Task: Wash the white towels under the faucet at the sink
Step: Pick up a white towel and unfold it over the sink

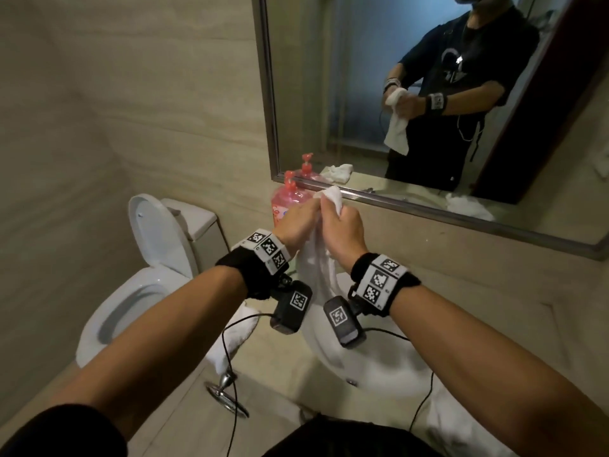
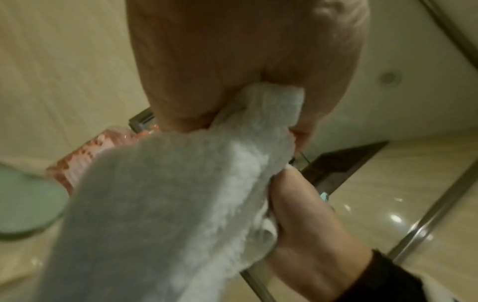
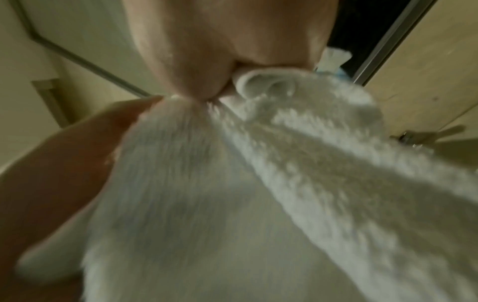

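Note:
Both my hands hold one white towel (image 1: 318, 258) up above the white sink basin (image 1: 372, 367). My left hand (image 1: 296, 222) grips its upper part from the left, and my right hand (image 1: 342, 232) grips it from the right, with a bunched end sticking out above the fingers. The rest of the towel hangs down between my wrists toward the basin. In the left wrist view the towel (image 2: 165, 204) runs out of my closed left hand (image 2: 232, 81). The right wrist view shows the towel (image 3: 220, 204) squeezed in my right hand (image 3: 227, 61). The faucet is hidden.
A second white towel (image 1: 230, 338) lies on the counter left of the basin, a third (image 1: 461, 427) at the near right. A pink soap pump bottle (image 1: 285, 201) stands by the mirror (image 1: 428, 94). An open toilet (image 1: 145, 272) is at the left. A chrome stopper (image 1: 225, 389) lies on the counter.

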